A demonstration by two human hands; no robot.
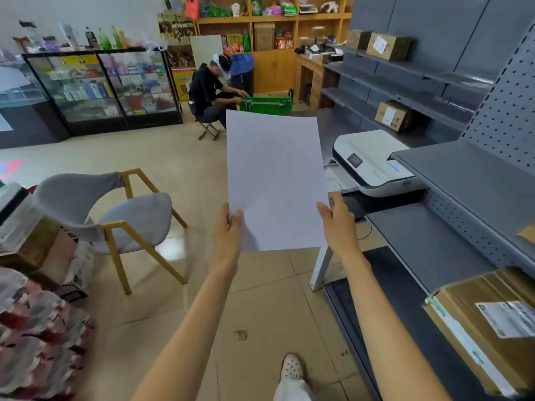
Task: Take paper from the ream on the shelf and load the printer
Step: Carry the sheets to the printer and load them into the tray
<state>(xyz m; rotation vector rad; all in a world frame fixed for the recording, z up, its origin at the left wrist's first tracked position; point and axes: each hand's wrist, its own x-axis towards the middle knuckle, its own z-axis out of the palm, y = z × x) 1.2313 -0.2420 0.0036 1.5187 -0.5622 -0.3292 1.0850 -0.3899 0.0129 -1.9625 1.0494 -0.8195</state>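
Observation:
I hold white paper (pixel 275 180) upright in front of me, in both hands. My left hand (pixel 227 230) grips its lower left edge, thumb on the front. My right hand (pixel 337 219) grips its lower right edge. The white printer (pixel 373 162) sits on a low grey shelf to the right, beyond the paper, with its paper tray (pixel 337 178) pulled out toward the aisle. A brown-wrapped package with a label (pixel 486 325), possibly the ream, lies on the near right shelf.
Grey metal shelving (pixel 451 180) runs along the right with cardboard boxes (pixel 393 115) on it. A grey chair with wooden legs (pixel 115 215) stands at left. A person sits on a stool (pixel 207 130) farther back by a green crate (pixel 265 105). Glass cabinets line the back left.

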